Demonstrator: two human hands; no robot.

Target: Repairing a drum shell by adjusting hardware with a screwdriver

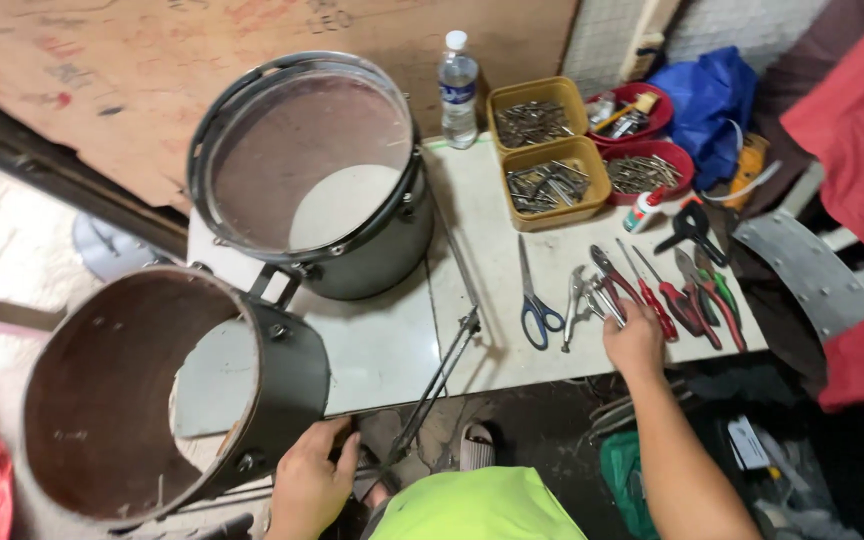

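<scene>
Red-handled pliers [652, 300] lie in a row of tools on the white table [382, 345], and the right hand [635, 338] rests on them, its grip loosely curled over the handles. The left hand [310, 482] closes its grip on the rim of the near drum shell [152, 390]. Blue-handled scissors [537, 305] lie just left. Yellow tubs [550, 150] of metal parts and a clear bottle [458, 88] with a blue label stand behind, against a plywood wall [202, 60].

Even, fairly bright overhead light; soft shadows fall under the drums [312, 180]; far left floor overexposed; edges bend slightly.
</scene>
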